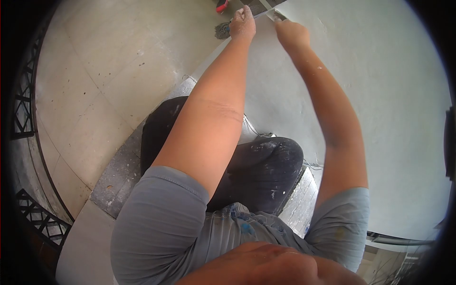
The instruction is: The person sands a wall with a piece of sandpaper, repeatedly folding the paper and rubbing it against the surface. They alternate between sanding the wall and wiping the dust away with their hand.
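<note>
My right hand (292,35) is closed around a putty knife (280,15), only partly visible. Its pale blade end lies at the edge of a smooth grey-white wall surface (380,95). To the left, my left hand (243,24) has curled fingers with white dust on them. What it grips, if anything, is too small and far off to make out. Both arms reach out to the top of the view, the hands a short gap apart.
A paint-spattered plank (116,180) runs beneath my dark-trousered legs (261,166). Stained floor tiles (80,95) spread to the left. Beside the left hand show a grey stringy bundle (222,31) and a red object (222,5). Black metal latticework (42,216) stands far left.
</note>
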The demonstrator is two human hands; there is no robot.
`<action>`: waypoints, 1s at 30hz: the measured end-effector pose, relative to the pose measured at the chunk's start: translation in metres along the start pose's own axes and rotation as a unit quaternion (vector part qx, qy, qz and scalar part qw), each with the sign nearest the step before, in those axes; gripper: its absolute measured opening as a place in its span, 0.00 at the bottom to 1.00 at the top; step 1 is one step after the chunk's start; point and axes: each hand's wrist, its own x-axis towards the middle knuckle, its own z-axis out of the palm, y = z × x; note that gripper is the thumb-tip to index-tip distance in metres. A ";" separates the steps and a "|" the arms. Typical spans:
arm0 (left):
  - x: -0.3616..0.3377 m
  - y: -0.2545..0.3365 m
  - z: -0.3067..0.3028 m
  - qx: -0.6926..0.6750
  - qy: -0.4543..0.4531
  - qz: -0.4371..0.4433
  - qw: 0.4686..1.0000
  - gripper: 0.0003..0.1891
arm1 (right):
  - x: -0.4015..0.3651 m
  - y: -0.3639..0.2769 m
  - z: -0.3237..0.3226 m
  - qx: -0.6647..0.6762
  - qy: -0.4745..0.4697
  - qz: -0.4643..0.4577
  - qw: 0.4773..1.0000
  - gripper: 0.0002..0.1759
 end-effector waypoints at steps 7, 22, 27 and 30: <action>0.005 -0.013 0.009 0.039 0.005 -0.027 0.999 0.35 | 0.008 0.146 -0.146 -0.085 0.221 0.141 0.961 0.15; 0.011 -0.010 0.001 0.036 0.037 -0.021 0.998 0.36 | 0.019 0.000 -0.020 0.012 0.017 0.006 1.000 0.13; 0.025 -0.044 0.026 0.027 0.024 0.001 0.999 0.37 | 0.038 0.153 -0.156 -0.119 0.156 0.100 0.975 0.12; 0.007 -0.041 0.021 0.064 -0.008 -0.022 0.998 0.37 | 0.025 0.248 -0.240 -0.200 0.256 0.195 0.925 0.12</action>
